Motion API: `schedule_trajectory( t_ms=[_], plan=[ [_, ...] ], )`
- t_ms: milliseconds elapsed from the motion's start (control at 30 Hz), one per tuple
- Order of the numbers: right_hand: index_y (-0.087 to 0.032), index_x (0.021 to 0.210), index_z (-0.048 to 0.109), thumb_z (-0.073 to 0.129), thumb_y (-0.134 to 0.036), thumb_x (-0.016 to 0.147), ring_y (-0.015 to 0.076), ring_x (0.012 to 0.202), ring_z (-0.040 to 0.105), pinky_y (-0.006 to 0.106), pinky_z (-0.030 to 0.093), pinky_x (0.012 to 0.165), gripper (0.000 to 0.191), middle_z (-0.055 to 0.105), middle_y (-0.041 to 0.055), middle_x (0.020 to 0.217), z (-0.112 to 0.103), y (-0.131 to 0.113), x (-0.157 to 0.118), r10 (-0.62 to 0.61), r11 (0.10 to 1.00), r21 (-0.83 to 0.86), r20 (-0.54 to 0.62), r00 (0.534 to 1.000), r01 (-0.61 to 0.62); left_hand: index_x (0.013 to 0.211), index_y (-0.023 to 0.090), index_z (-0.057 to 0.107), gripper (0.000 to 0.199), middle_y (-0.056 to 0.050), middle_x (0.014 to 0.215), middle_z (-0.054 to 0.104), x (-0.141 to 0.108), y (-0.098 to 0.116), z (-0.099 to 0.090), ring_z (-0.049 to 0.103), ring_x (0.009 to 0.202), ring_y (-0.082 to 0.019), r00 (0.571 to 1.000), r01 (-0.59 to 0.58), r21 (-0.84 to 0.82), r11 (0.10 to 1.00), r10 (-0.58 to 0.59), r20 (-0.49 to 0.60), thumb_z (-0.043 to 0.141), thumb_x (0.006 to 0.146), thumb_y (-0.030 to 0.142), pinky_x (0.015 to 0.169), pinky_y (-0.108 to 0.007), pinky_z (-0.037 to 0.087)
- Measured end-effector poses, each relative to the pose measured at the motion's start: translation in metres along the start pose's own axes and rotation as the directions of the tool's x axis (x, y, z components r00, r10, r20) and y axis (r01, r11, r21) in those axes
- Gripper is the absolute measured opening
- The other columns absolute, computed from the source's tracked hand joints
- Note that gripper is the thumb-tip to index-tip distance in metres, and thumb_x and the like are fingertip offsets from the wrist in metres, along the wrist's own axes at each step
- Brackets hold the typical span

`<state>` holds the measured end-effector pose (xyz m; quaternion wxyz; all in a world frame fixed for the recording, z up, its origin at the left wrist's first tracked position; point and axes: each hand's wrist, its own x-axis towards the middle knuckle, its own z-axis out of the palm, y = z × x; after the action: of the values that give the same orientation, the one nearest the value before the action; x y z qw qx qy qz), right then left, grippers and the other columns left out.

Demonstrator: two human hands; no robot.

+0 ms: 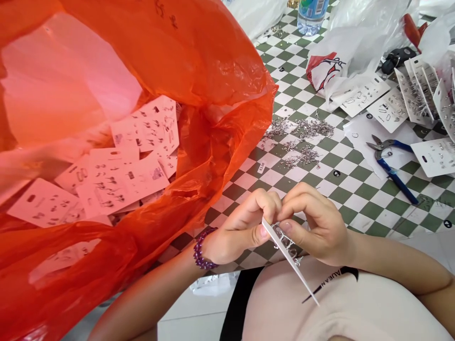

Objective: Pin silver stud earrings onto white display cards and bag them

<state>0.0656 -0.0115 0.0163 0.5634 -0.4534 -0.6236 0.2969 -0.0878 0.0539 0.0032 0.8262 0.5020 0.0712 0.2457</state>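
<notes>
A white earring card [289,260] with silvery earrings [287,244] on its face is seen nearly edge-on, tilted, in front of my body. My left hand [245,227], with a purple bead bracelet [204,248] at the wrist, pinches the card's upper edge between thumb and fingers. Against the earring side, my right hand [316,225] has its thumb and forefinger closed near the card's top; whatever lies between those fingertips is hidden. Small loose silvery earring pieces [309,128] lie in piles on the checkered table beyond my hands.
A big red plastic bag [227,128] stands open at left, with several earring cards [110,182] inside. Blue-handled pliers [394,175] lie at right near more earring cards [389,111]. A water bottle [311,19] and clear plastic bags [362,42] are at the back.
</notes>
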Motion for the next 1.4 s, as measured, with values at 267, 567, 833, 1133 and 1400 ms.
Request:
schedule_trajectory(
  t_ms=[267, 567, 833, 1133, 1400],
  plan=[
    [-0.017, 0.084, 0.056, 0.054, -0.016, 0.088, 0.0081, 0.07, 0.054, 0.02, 0.05, 0.064, 0.005, 0.053, 0.0008, 0.079, -0.002, 0.002, 0.0, -0.018, 1.0, 0.022, 0.07, 0.997, 0.017, 0.082, 0.022, 0.044, 0.01, 0.0, 0.077, 0.036, -0.001, -0.003, 0.001, 0.036, 0.069, -0.012, 1.0, 0.0, -0.033, 0.999, 0.001, 0.016, 0.048, 0.087, 0.013, 0.063, -0.022, 0.034],
    [-0.016, 0.083, 0.058, 0.055, -0.015, 0.087, 0.008, 0.073, 0.055, 0.021, 0.052, 0.068, 0.005, 0.052, 0.0003, 0.079, 0.0, 0.003, -0.002, -0.004, 0.999, 0.033, 0.066, 0.998, 0.002, 0.082, 0.022, 0.043, 0.013, 0.001, 0.076, 0.037, 0.0, -0.006, -0.004, 0.036, 0.068, -0.011, 0.999, 0.018, -0.033, 0.999, -0.017, 0.044, 0.052, 0.084, 0.013, 0.062, -0.021, 0.034],
    [-0.017, 0.081, 0.056, 0.057, -0.012, 0.084, 0.0083, 0.069, 0.054, 0.021, 0.05, 0.064, 0.006, 0.052, -0.0006, 0.077, 0.0, 0.005, -0.004, 0.01, 0.998, 0.064, 0.065, 0.998, -0.014, 0.084, 0.022, 0.045, 0.012, 0.001, 0.076, 0.039, -0.003, -0.01, 0.0, 0.037, 0.066, -0.012, 0.999, 0.031, -0.031, 0.999, -0.031, -0.009, 0.052, 0.084, 0.013, 0.061, -0.022, 0.035],
    [-0.015, 0.082, 0.061, 0.061, -0.012, 0.082, 0.0082, 0.07, 0.053, 0.02, 0.048, 0.064, 0.002, 0.056, 0.0003, 0.075, -0.015, -0.001, 0.006, -0.018, 1.0, 0.011, 0.099, 0.995, 0.017, 0.085, 0.021, 0.048, 0.007, 0.0, 0.078, 0.04, 0.002, 0.006, 0.003, 0.041, 0.07, -0.011, 0.998, 0.054, 0.058, 0.997, -0.053, -0.016, 0.053, 0.088, 0.025, 0.063, -0.022, 0.038],
    [-0.017, 0.091, 0.062, 0.062, -0.021, 0.086, 0.0107, 0.076, 0.056, 0.024, 0.05, 0.067, 0.007, 0.061, 0.0022, 0.083, -0.042, -0.006, 0.001, 0.04, 0.999, 0.01, 0.314, 0.949, -0.046, 0.088, 0.021, 0.048, 0.003, -0.001, 0.081, 0.044, -0.003, 0.005, 0.003, 0.042, 0.073, -0.013, 0.995, 0.015, 0.273, 0.962, -0.04, 0.089, 0.048, 0.091, 0.023, 0.066, -0.024, 0.037]
  ],
)
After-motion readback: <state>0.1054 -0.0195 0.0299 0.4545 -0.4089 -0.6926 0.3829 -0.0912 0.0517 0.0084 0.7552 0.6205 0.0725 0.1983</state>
